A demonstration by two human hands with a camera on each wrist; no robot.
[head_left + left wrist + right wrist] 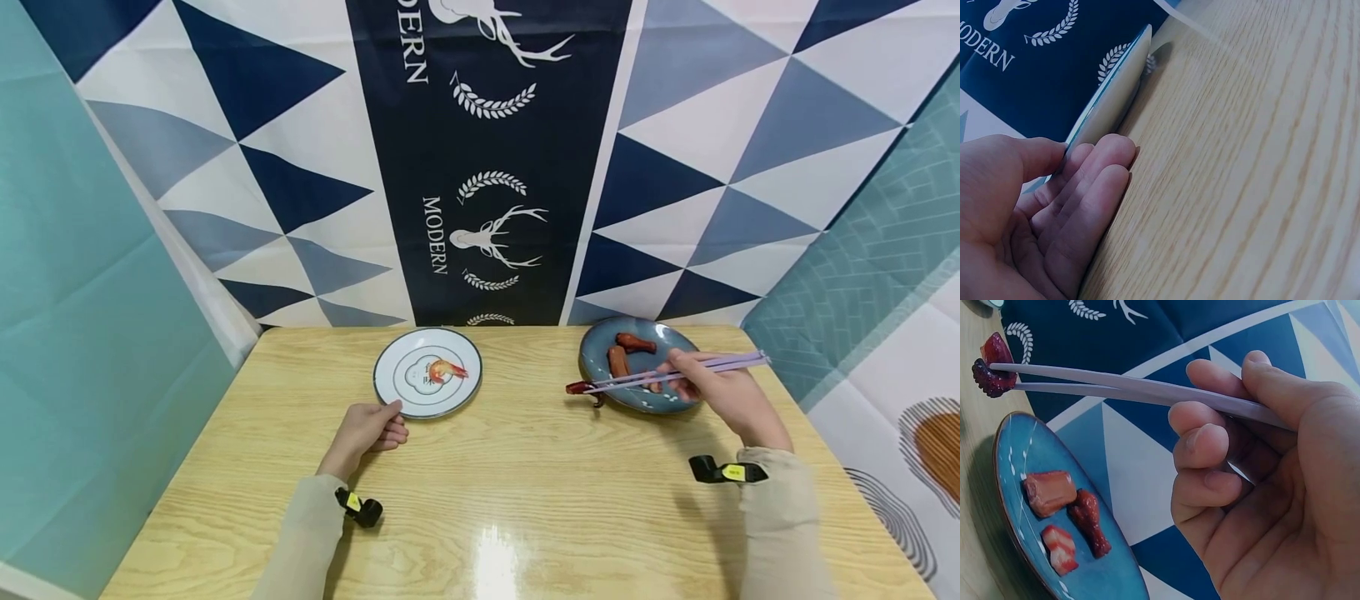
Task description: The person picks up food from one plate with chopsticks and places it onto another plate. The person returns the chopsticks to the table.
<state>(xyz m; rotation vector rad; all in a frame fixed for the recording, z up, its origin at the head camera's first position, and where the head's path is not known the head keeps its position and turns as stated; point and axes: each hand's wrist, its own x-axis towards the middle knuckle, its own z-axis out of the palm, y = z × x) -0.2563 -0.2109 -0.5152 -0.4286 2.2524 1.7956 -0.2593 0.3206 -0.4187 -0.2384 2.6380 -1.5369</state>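
My left hand (367, 429) pinches the near rim of a white plate (396, 360), thumb on top and fingers beneath; in the left wrist view the plate's rim is tilted off the table. On that plate lies a shrimp (447, 371). Purple chopsticks (731, 362) are held in my right hand (723, 396). Their tips grip a dark red, glossy food piece with a curled, bumpy end (996, 365), in the air at the left edge of a blue plate (597, 346). That plate bears a drumstick (1090, 522), a brown meat piece (1050, 492) and a red-and-white piece (1060, 550).
Both plates are at the back of a wooden table (480, 483), with table surface between them. A patterned cloth (495, 150) hangs behind the table's far edge. Teal cloth (97, 333) stands along the left side. Each wrist wears a small black camera (727, 472).
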